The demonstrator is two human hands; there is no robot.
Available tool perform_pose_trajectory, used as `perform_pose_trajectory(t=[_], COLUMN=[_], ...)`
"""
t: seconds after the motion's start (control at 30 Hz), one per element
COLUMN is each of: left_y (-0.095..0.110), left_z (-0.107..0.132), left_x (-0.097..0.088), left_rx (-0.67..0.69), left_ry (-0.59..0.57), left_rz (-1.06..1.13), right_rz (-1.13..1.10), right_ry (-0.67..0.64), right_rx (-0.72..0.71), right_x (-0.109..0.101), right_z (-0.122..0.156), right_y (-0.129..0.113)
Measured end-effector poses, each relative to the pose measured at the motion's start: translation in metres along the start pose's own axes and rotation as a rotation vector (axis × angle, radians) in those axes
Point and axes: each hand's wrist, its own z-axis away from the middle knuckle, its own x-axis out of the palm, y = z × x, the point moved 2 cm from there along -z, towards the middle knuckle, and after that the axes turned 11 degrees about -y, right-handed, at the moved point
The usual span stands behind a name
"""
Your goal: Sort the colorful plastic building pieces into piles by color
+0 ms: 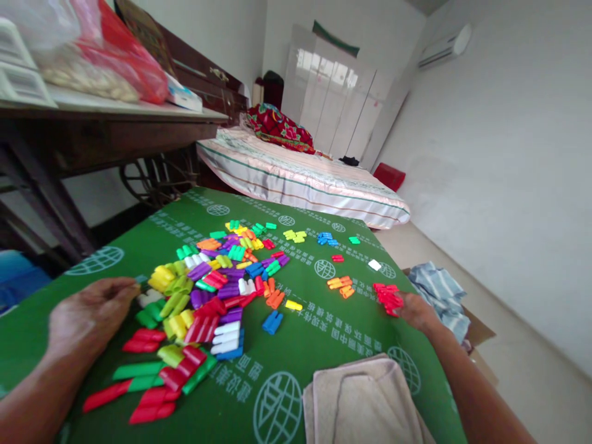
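Note:
A large mixed pile of small plastic pieces (pixel 226 287), shaped like short tubes joined side by side, spreads over the left half of a green board (pixel 296 382). At the pile's left edge is my left hand (pixel 90 317), thumb and fingertips pinched together; whatever lies between them is too small to name. My right hand (pixel 419 314) reaches to a cluster of red plastic pieces (pixel 387 298) near the board's right edge. Its fingertips look closed on a red piece there, though they are partly hidden.
Separate small groups lie along the board: orange pieces (pixel 341 285), blue pieces (pixel 327 238), yellow-green pieces (pixel 295 235) and a white piece (pixel 374 265). A folded beige cloth (pixel 361 401) covers the near edge. Right of the board is a box with striped fabric (pixel 439 296); a bed (pixel 305 179) stands beyond.

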Motion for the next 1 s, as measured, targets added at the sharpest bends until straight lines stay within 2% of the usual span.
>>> perform_pose_trajectory(t=[0.13, 0.23, 0.37, 0.5, 0.67, 0.73, 0.87, 1.0], left_y=[-0.002, -0.004, -0.012, -0.018, -0.021, -0.020, -0.018, -0.017], left_z=[-0.001, 0.002, 0.004, 0.001, 0.000, 0.001, 0.004, 0.006], left_x=[0.004, 0.008, 0.015, 0.020, 0.023, 0.022, 0.019, 0.017], left_rx=[-0.061, -0.022, 0.009, 0.025, 0.029, 0.030, 0.035, 0.038], left_ry=[-0.055, -0.048, -0.040, -0.023, 0.003, 0.007, 0.003, -0.002], left_rz=[0.044, 0.168, 0.211, 0.217, 0.224, 0.227, 0.245, 0.263], right_rz=[0.010, 0.051, 0.126, 0.052, -0.068, -0.084, -0.136, -0.192], right_ry=[-0.014, 0.011, 0.108, 0.152, 0.102, 0.095, 0.068, 0.058], right_rx=[-0.019, -0.017, 0.016, -0.101, -0.417, -0.499, -0.534, -0.470], right_x=[0.005, 0.009, 0.013, 0.016, 0.014, 0.009, 0.001, 0.004], right_z=[0.001, 0.005, 0.016, 0.039, 0.068, 0.072, 0.063, 0.045], right_y=[0.003, 0.005, -0.014, -0.076, -0.182, -0.223, -0.291, -0.330])
